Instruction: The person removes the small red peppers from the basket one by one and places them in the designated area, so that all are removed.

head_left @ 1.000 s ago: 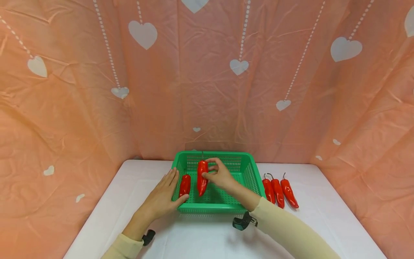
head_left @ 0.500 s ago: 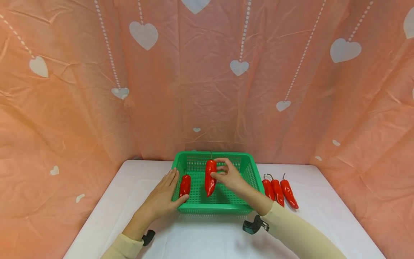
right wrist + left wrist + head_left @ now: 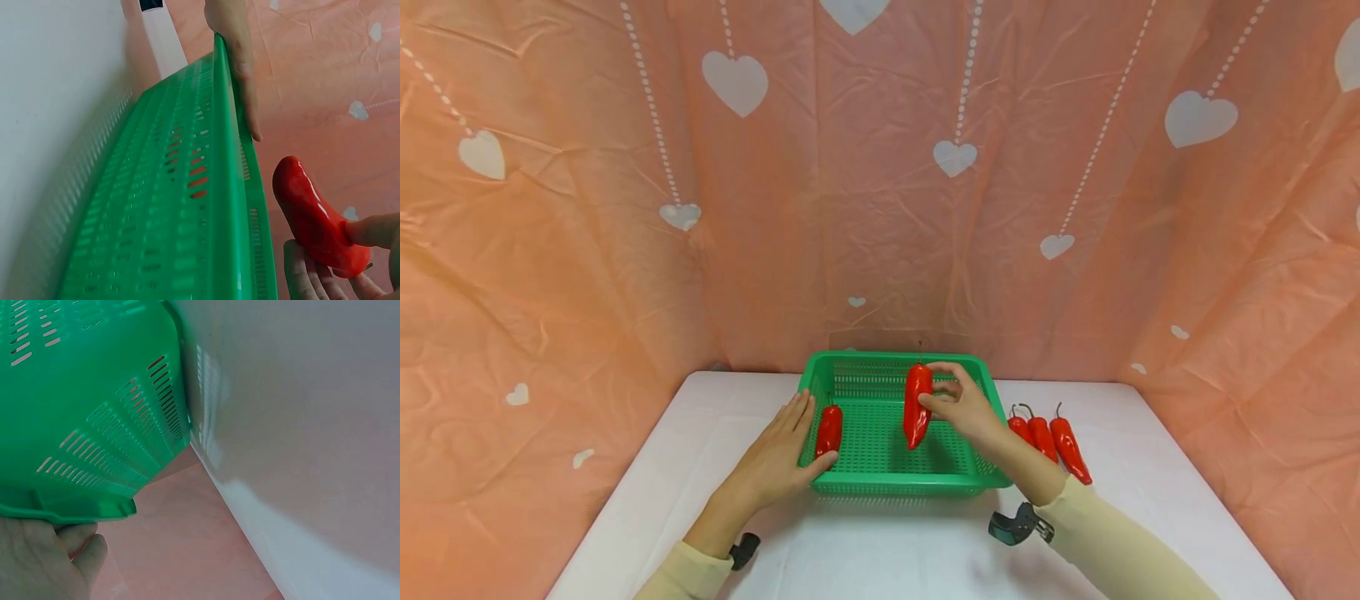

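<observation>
My right hand (image 3: 962,408) pinches a red chili pepper (image 3: 917,404) between thumb and fingers, above the right half of a green plastic basket (image 3: 895,481). The pepper's tip points down and its stem up. In the right wrist view the held pepper (image 3: 315,219) is above the basket rim. My left hand (image 3: 775,454) rests with straight fingers on the basket's left rim, the thumb over the front left corner. Another red chili pepper (image 3: 829,431) lies inside the basket along the left wall. Its lower end is partly behind the left thumb.
Three red chili peppers (image 3: 1070,448) lie side by side on the white table (image 3: 880,550), right of the basket. The right forearm partly covers some of them. An orange curtain (image 3: 887,250) with white hearts hangs behind and at both sides.
My right hand has carried the pepper rightward across the basket, from left of its middle to the right half. The left hand and basket have stayed put.
</observation>
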